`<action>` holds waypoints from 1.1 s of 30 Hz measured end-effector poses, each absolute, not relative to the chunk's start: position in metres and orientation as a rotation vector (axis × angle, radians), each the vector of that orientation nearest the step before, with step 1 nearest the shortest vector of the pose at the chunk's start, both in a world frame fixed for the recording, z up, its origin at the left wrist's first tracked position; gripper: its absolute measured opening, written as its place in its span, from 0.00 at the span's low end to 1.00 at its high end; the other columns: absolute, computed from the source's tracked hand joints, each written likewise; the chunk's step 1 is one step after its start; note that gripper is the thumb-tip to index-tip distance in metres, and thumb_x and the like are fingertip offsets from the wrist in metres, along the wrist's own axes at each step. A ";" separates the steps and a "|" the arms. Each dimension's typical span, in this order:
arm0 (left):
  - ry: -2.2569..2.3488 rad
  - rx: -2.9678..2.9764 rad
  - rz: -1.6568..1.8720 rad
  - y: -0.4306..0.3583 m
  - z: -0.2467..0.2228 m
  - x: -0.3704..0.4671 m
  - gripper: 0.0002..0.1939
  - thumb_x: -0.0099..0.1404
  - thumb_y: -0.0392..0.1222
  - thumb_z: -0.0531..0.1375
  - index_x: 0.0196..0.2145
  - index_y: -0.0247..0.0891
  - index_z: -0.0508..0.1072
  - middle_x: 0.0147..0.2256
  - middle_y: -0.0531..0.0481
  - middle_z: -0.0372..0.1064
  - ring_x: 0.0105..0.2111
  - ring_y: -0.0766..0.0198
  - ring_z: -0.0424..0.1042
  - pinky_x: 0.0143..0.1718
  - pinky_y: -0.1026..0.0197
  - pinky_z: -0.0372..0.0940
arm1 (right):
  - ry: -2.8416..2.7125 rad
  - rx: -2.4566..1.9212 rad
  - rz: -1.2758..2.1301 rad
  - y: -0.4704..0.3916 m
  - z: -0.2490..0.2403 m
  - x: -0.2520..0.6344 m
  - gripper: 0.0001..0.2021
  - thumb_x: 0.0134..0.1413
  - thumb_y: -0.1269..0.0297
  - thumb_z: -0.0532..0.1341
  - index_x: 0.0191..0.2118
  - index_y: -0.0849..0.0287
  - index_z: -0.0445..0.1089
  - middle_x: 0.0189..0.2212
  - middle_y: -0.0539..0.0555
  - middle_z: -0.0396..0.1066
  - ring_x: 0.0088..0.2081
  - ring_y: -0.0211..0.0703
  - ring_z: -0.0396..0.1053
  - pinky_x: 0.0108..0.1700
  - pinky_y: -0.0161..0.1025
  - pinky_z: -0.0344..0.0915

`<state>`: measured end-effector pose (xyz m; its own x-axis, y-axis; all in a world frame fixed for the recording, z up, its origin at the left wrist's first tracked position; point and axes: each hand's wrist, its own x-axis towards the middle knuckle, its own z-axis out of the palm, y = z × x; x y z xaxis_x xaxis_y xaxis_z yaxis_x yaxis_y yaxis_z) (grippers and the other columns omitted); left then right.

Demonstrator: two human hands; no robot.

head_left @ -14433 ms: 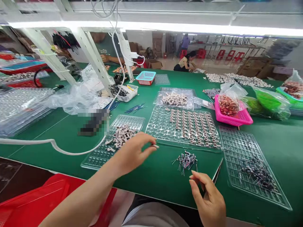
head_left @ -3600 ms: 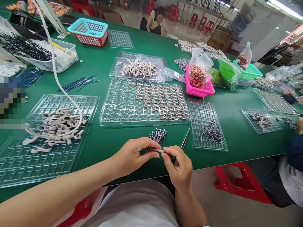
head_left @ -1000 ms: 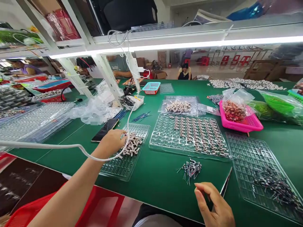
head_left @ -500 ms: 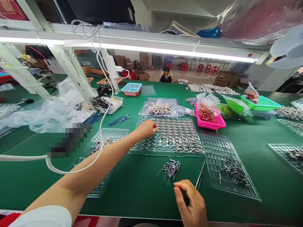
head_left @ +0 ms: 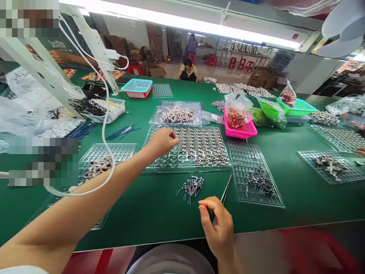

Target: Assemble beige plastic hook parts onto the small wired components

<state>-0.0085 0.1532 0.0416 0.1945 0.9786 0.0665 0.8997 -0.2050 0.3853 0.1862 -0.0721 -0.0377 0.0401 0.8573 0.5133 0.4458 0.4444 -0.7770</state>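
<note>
My left hand (head_left: pixel 163 141) reaches over a clear compartmented plastic tray (head_left: pixel 186 165), fingers pinched together. Whatever they hold, if anything, is too small to make out. Rows of small round cup-like pieces (head_left: pixel 203 141) fill the tray's middle and right. Closer to me, my right hand (head_left: pixel 217 225) has its thumb and index fingertips together; nothing identifiable shows between them. Metal tweezers (head_left: pixel 226 189) point away behind that hand, their near end hidden by it; I cannot tell whether it touches them. Left of them lies a pile of small dark parts with thin leads (head_left: pixel 191 187).
Trays with dark leaded parts (head_left: pixel 261 182) and pale cup-like parts (head_left: pixel 99 166) flank the middle. A pink basket (head_left: pixel 242 133) and a blue basket (head_left: pixel 137 85) stand behind. A white cable (head_left: pixel 106 114) hangs over my left arm. Another person's hand (head_left: pixel 361 151) appears far right.
The view has tilted down and shifted right, so the table appears higher and further left. My left hand remains over the tray and my right hand beside the dark parts, still pinched.
</note>
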 end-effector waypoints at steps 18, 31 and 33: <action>0.995 1.387 0.537 0.020 0.010 -0.003 0.16 0.60 0.50 0.60 0.40 0.36 0.74 0.37 0.47 0.74 0.35 0.58 0.71 0.39 0.57 0.66 | -2.194 -1.687 0.101 -0.028 -0.021 0.214 0.13 0.60 0.77 0.55 0.43 0.57 0.73 0.37 0.56 0.68 0.39 0.47 0.65 0.43 0.45 0.66; 0.830 0.883 0.525 0.026 0.006 -0.004 0.17 0.55 0.50 0.66 0.35 0.34 0.70 0.36 0.45 0.75 0.31 0.64 0.71 0.34 0.60 0.64 | -2.213 -1.579 0.122 -0.026 -0.011 0.219 0.06 0.61 0.72 0.57 0.38 0.56 0.71 0.35 0.54 0.69 0.38 0.45 0.69 0.40 0.41 0.69; 0.833 0.847 0.526 0.026 0.009 -0.004 0.14 0.54 0.44 0.66 0.35 0.34 0.71 0.34 0.47 0.74 0.30 0.65 0.70 0.34 0.61 0.63 | -2.214 -1.573 0.155 -0.028 -0.011 0.220 0.06 0.61 0.73 0.57 0.36 0.56 0.69 0.34 0.54 0.69 0.38 0.44 0.68 0.40 0.42 0.68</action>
<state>-0.0042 0.0264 0.0086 0.5791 0.6961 -0.4244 -0.0845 0.5691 0.8179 0.2199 -0.0277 -0.0113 -0.2729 0.9235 0.2696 0.8768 0.3540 -0.3253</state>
